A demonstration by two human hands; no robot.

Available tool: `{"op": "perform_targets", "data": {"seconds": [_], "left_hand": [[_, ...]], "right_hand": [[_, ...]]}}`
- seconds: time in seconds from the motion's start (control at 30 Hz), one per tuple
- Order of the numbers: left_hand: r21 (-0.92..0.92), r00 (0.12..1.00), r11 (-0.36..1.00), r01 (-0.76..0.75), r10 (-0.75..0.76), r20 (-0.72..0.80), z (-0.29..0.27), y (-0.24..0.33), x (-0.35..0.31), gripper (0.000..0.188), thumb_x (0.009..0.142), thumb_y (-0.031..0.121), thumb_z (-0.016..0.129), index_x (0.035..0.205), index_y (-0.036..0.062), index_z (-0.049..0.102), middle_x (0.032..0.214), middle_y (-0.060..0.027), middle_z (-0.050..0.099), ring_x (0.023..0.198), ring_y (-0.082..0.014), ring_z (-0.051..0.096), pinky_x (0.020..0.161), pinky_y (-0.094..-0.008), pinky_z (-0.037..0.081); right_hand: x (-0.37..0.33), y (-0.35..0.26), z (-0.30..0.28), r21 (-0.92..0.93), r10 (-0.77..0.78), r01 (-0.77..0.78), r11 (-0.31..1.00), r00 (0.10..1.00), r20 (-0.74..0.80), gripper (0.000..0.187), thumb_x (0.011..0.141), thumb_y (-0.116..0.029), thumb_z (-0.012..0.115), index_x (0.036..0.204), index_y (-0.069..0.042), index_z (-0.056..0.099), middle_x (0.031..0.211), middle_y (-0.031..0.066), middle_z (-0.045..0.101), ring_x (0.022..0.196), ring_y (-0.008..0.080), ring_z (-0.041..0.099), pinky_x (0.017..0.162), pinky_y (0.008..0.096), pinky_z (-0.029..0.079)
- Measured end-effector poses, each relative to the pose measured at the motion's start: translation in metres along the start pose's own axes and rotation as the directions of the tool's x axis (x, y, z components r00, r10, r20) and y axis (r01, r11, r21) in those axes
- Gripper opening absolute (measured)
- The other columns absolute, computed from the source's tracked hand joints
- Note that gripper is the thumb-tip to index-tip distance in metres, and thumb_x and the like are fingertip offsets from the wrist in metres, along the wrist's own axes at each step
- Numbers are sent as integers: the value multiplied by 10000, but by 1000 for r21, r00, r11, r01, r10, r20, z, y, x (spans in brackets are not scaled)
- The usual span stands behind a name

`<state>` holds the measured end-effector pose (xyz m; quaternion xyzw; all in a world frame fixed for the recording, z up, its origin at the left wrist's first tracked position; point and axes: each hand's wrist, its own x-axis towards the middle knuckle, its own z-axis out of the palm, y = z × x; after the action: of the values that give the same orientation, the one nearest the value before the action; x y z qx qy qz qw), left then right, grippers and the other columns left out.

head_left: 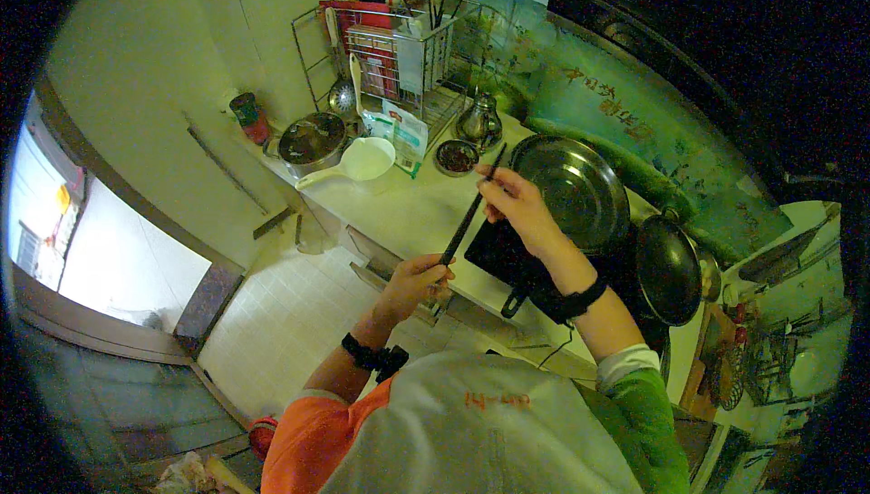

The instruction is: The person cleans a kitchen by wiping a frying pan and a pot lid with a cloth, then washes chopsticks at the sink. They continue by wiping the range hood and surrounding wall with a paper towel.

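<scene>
Nearest the camera, a grey apron [480,431] covers the person's front, between one orange sleeve [313,435] and one green sleeve [645,412]; black bands circle both wrists. Ahead of it, the left grip [421,284] is closed around the lower end of the long, dark chopsticks [465,225], which slant up and rightward above the front of the counter [408,202]. The right grip [514,204] has its fingers bent at their upper part, apparently touching; whether it pinches them or only steadies them cannot be told.

The step in hand looks like handling the chopsticks between both grips. A next move would probably call for one secure hold, with the tips kept clear of the small bowl [456,158] of dark contents just beyond.

A wide metal pan [573,188] sits right of the right grip, with a black wok [669,269] farther right. Behind the bowl are a metal kettle [480,121] and, leftward, a white ladle [369,159] and a glass-lidded pot [313,142]; a wire rack [421,52] stands at the back.

The chopsticks' lower end is hidden in the left grip, their exact number is unclear, and the upper right is lost in darkness.
</scene>
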<state>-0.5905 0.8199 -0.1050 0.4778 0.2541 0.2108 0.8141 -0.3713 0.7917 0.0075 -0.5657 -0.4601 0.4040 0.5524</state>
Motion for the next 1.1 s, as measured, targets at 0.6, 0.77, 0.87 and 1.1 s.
{"op": "perform_targets", "data": {"seconds": [0.6, 0.77, 0.87, 1.1], "left_hand": [[108, 946, 994, 19, -53, 321, 9, 9, -38, 295, 976, 264, 436, 1102, 45, 589, 751, 7, 550, 642, -83, 480, 556, -222, 385], [170, 921, 985, 4, -70, 383, 49, -6, -36, 259, 986, 277, 405, 909, 88, 565, 678, 39, 466, 551, -65, 390, 477, -220, 322], [60, 890, 971, 233, -238, 389, 76, -26, -34, 295, 995, 330, 409, 824, 103, 487, 609, 48, 394, 495, -56, 337, 435, -215, 277], [17, 831, 961, 277, -249, 498, 144, -65, -28, 274, 998, 313, 422, 827, 103, 471, 588, 61, 362, 453, -36, 282, 403, -206, 241]], "right_hand": [[-33, -13, 12, 5, 99, -100, 995, 990, 104, 261, 968, -281, 499, 977, -53, 626, 769, -6, 595, 595, 59, 499, 539, 207, 413], [-78, -7, 0, -92, 56, -63, 994, 996, -73, 380, 995, -348, 400, 792, -73, 565, 706, 25, 590, 499, 76, 427, 482, 223, 361], [-111, -15, -45, 47, -6, 22, 999, 949, -314, 313, 974, -312, 454, 793, -71, 540, 682, 31, 562, 496, 74, 382, 458, 222, 314], [-261, -49, -212, -25, -312, 460, 888, 560, -767, 394, 981, -376, 446, 832, -40, 587, 717, 57, 612, 504, 69, 418, 463, 229, 340]]}}
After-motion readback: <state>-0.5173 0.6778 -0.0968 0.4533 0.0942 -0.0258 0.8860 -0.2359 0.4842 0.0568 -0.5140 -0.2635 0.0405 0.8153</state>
